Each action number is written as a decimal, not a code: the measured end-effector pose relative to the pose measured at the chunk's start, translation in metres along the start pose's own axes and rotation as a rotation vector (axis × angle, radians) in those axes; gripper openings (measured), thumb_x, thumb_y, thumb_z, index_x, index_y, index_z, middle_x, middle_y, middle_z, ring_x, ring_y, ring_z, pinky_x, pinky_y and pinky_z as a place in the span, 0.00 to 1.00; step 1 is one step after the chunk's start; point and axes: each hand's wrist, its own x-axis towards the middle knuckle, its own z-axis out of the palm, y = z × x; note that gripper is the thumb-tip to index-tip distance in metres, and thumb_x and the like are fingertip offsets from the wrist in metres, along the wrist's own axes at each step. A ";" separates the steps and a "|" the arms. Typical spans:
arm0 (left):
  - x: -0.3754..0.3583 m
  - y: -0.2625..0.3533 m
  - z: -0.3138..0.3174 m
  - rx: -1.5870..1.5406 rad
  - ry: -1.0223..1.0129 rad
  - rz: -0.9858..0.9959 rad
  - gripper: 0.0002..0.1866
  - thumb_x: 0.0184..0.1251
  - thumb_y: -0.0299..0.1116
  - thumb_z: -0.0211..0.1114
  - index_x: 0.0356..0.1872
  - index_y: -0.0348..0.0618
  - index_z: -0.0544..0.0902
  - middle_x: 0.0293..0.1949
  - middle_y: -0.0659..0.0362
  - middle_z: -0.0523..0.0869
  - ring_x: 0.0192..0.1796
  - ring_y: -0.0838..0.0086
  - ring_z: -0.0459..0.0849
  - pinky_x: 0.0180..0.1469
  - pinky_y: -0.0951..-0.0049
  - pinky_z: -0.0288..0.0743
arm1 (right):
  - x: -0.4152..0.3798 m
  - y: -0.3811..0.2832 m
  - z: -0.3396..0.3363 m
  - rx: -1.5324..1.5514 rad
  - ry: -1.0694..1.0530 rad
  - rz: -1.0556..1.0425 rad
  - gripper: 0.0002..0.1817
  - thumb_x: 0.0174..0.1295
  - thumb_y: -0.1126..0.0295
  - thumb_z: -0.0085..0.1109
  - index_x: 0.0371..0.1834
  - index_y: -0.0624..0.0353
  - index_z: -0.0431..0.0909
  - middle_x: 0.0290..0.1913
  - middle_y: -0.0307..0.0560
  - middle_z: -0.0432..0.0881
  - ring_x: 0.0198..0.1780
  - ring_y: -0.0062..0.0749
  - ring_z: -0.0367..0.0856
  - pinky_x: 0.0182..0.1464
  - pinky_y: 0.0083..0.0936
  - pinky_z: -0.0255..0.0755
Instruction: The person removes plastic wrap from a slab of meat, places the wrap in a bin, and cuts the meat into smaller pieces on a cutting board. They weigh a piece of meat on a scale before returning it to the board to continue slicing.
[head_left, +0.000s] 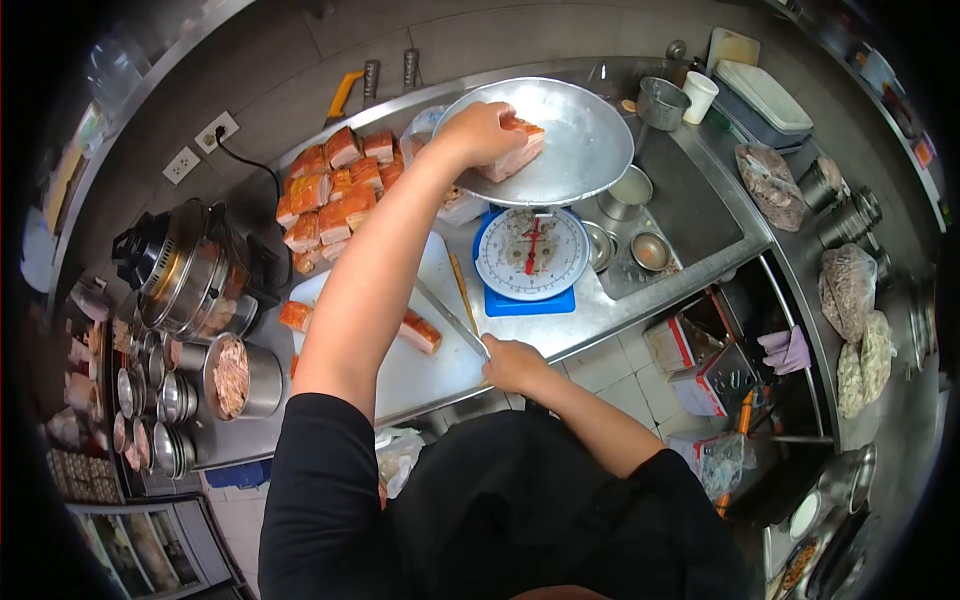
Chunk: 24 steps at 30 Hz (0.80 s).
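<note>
My left hand (478,135) is closed around a block of pork belly (518,158) with browned skin, at the left part of the round metal pan (583,140) of a weighing scale. Below the pan is the scale's white dial (505,262) with a red needle, on a blue base (530,302). My right hand (515,366) grips the handle of a knife (455,318), its blade slanting up and left over a white cutting board (425,372). Cut pork pieces (420,332) lie on the board, partly hidden by my left forearm.
Many pork belly blocks (345,210) are heaped behind the board. A sink (690,200) with metal bowls is to the right. At left stand a lidded cooker (195,260) and a steel pot (262,385) of shredded meat. Bagged food (768,185) lies on the right counter.
</note>
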 end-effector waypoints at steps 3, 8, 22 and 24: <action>-0.007 0.006 -0.006 0.080 0.011 0.019 0.32 0.60 0.46 0.67 0.65 0.41 0.82 0.58 0.42 0.87 0.60 0.52 0.86 0.64 0.62 0.77 | 0.001 0.000 -0.003 -0.028 0.019 -0.032 0.19 0.63 0.67 0.54 0.57 0.62 0.73 0.45 0.66 0.87 0.50 0.61 0.87 0.55 0.52 0.77; -0.019 0.015 -0.012 0.139 0.067 -0.003 0.34 0.62 0.51 0.67 0.67 0.44 0.81 0.63 0.42 0.84 0.63 0.50 0.83 0.67 0.60 0.75 | 0.001 -0.002 -0.008 -0.041 -0.007 -0.050 0.19 0.64 0.67 0.54 0.57 0.63 0.73 0.45 0.66 0.87 0.50 0.61 0.87 0.55 0.52 0.78; -0.011 0.032 0.003 0.215 -0.048 -0.170 0.40 0.55 0.61 0.68 0.70 0.56 0.78 0.68 0.44 0.79 0.67 0.51 0.80 0.67 0.57 0.75 | 0.007 0.001 -0.012 -0.051 -0.063 -0.111 0.22 0.64 0.66 0.53 0.60 0.63 0.73 0.47 0.68 0.87 0.51 0.62 0.86 0.56 0.53 0.77; 0.001 0.005 0.012 0.108 0.027 -0.130 0.38 0.54 0.59 0.70 0.68 0.56 0.80 0.66 0.44 0.81 0.64 0.50 0.82 0.66 0.57 0.76 | 0.007 0.001 -0.014 -0.063 -0.062 -0.072 0.23 0.64 0.66 0.54 0.61 0.63 0.72 0.47 0.69 0.87 0.51 0.62 0.86 0.56 0.53 0.78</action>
